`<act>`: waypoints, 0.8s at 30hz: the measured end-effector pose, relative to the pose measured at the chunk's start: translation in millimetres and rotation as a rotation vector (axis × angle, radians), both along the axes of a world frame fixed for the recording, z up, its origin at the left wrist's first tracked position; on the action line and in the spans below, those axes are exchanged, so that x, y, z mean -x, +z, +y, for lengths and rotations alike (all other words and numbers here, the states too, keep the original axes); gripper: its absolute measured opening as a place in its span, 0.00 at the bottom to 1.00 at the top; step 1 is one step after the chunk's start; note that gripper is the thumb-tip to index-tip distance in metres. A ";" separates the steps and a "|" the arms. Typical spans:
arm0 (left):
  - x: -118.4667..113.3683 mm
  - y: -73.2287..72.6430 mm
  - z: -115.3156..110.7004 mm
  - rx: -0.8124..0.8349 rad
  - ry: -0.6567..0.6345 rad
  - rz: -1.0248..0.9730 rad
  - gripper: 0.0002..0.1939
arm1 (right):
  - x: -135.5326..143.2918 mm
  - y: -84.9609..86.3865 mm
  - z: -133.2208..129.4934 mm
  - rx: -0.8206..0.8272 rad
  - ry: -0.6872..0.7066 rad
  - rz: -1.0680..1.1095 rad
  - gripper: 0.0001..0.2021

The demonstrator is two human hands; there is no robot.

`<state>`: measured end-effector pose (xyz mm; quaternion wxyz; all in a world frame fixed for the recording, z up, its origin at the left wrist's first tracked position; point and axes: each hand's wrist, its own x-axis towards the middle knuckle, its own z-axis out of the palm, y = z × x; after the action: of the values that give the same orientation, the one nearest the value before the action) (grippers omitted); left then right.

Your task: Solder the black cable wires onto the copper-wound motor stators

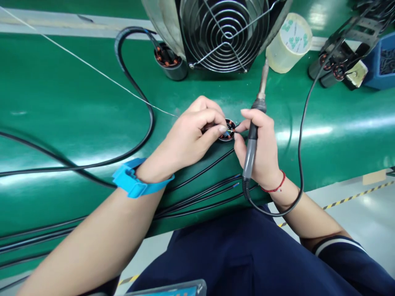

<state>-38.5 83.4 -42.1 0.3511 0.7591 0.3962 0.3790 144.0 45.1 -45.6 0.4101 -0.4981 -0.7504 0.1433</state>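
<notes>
My left hand point(200, 129), wearing a blue wrist strap point(134, 181), pinches a small wire end at a round motor part point(227, 135) with copper windings. A thin pale strand point(117, 84), resembling solder wire, runs from the upper left to this hand. A soldering iron point(252, 144) rests in my right hand point(262, 144), its tip pointing up and away from the motor part. The thumb and forefinger of that hand also close in on a dark wire at the part's right edge. The fingers partly hide the part.
A fan with a wire guard point(226, 37) stands behind the hands. Right of it is a tape roll point(288, 45). Another motor part point(173, 65) has a thick black cable point(151, 119) attached. Several black cables point(203, 197) lie near the front edge. A blue bin point(379, 70) sits far right.
</notes>
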 end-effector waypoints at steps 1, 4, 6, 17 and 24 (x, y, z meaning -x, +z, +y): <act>0.2 0.5 -0.3 0.004 0.001 0.010 0.09 | 0.0 -2.0 1.2 -0.016 -0.012 0.008 0.18; 0.7 2.8 -1.7 0.022 0.014 0.027 0.08 | -2.4 -6.2 3.1 -0.033 -0.039 0.061 0.18; 0.6 4.0 -2.9 0.044 0.025 0.014 0.07 | -4.7 -7.3 2.0 -0.025 -0.034 0.084 0.18; -3.8 2.5 -12.2 0.105 0.088 -0.086 0.08 | -0.4 -5.5 1.2 -0.082 0.027 0.040 0.18; -6.1 7.1 -10.6 0.034 0.041 -0.039 0.09 | -5.3 -5.8 3.8 0.037 0.038 0.113 0.20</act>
<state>-32.4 72.8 -35.0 0.3638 0.7370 0.4113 0.3940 149.3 48.9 -51.4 0.4397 -0.4827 -0.7325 0.1930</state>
